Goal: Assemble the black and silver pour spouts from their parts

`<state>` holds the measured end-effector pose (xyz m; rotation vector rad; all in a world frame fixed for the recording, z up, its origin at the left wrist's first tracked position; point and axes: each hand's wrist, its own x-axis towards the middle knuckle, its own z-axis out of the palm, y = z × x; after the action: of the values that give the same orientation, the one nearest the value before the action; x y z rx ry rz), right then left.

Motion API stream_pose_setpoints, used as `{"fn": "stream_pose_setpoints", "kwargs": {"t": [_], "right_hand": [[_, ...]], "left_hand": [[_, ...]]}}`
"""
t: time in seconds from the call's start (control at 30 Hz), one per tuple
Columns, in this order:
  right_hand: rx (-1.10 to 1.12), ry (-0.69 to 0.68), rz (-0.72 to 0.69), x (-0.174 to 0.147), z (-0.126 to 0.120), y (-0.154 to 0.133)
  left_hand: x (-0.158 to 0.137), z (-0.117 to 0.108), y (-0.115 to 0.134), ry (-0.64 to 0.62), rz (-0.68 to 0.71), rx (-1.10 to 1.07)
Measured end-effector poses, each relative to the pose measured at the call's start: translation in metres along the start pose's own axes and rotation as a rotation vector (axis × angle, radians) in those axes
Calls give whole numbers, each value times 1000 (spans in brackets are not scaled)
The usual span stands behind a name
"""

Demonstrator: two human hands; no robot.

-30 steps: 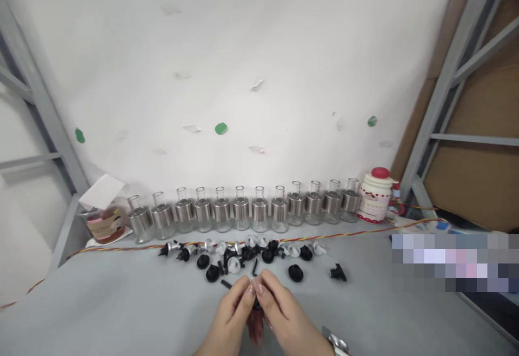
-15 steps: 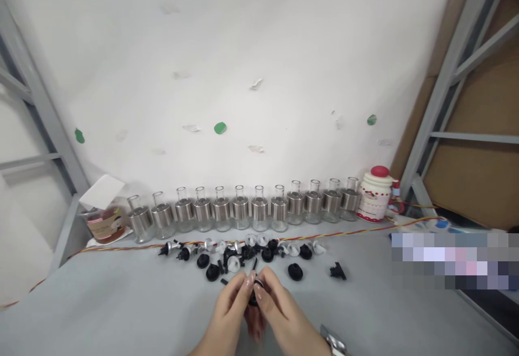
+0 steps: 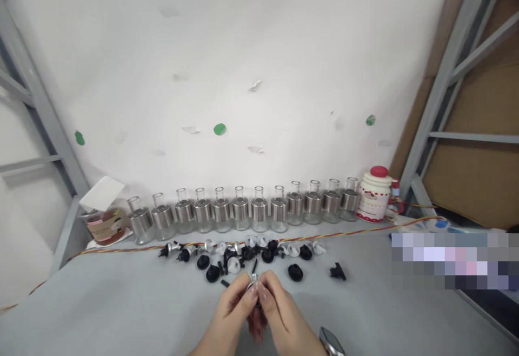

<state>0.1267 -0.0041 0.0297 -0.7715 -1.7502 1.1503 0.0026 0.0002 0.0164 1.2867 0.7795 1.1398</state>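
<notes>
Both hands meet low in the middle of the head view, thumbs and fingertips pinched round a small silver-and-black bottle stopper (image 3: 254, 277). Its silver tip pokes out between the fingers; most of its body is covered. My left hand (image 3: 236, 301) grips it from the left, and my right hand (image 3: 278, 306) closes on it from the right. Just beyond the fingertips lies a pile of loose parts, among them black round stoppers (image 3: 213, 274), clear or whitish discs (image 3: 234, 265) and small black sticks (image 3: 254, 265). One black stopper (image 3: 295, 272) lies apart to the right.
Several glass bottles with steel sleeves (image 3: 259, 208) stand in a row along the wall. A red-lidded jar (image 3: 373, 199) ends the row at right, a labelled tub (image 3: 106, 229) at left. Twisted wire (image 3: 344, 232) crosses the grey table. A black piece (image 3: 337, 271) lies to the right.
The stopper has turned or shifted in my fingers: its silver tip now shows at the top, and less black is visible. Both thumbs have moved slightly; the right wrist has rotated a little.
</notes>
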Motion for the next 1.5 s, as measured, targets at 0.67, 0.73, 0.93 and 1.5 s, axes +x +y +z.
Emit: {"fn": "stream_pose_setpoints", "kwargs": {"t": [0.67, 0.73, 0.93, 1.5], "right_hand": [[-297, -57, -304, 1, -15, 1], [-336, -57, -310, 0, -16, 3], [-250, -44, -152, -1, -15, 3], [-540, 7, -73, 12, -26, 9]], "left_hand": [[-6, -21, 21, -72, 462, 861], [-6, -22, 19, -104, 477, 915], [-5, -21, 15, -83, 304, 857], [5, -8, -7, 97, -122, 164]]}}
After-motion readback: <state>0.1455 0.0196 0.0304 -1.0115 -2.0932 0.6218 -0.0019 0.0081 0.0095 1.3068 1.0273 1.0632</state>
